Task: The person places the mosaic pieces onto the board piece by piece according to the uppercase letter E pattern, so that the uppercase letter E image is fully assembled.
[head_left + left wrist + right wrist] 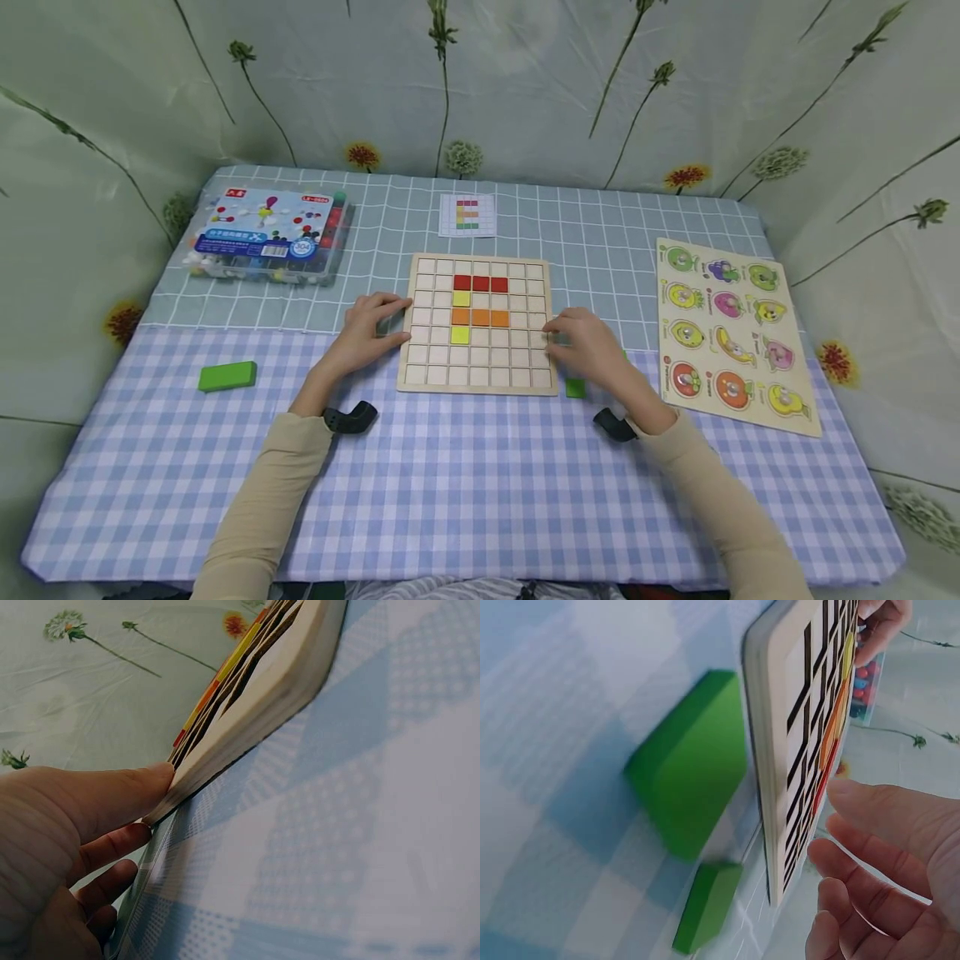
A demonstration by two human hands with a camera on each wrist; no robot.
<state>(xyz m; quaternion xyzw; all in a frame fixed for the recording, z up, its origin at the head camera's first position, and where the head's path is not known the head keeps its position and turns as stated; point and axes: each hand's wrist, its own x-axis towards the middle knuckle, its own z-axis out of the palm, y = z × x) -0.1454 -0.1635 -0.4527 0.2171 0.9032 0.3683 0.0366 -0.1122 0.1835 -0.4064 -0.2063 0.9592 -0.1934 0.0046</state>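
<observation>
A wooden grid board [476, 389] lies flat in the head view. On it a row of red tiles [481, 284], yellow tiles [460, 335] and a row of orange tiles [490, 318] are set. My left hand [363, 335] touches the board's left edge, thumb and forefinger spread apart along it. At the right edge, my right hand [587, 345] has its fingers loosely bent, with nothing seen between thumb and fingertips. Beside the board on that side, a green tile [697, 769] lies on the cloth, with another green tile [709, 907] near it.
Behind the board lies a pattern card [446, 227] printed with coloured squares. A clear plastic box [262, 233] stands at back left, and a green block [227, 376] lies in front of it. To the right is a wooden fruit puzzle [699, 325].
</observation>
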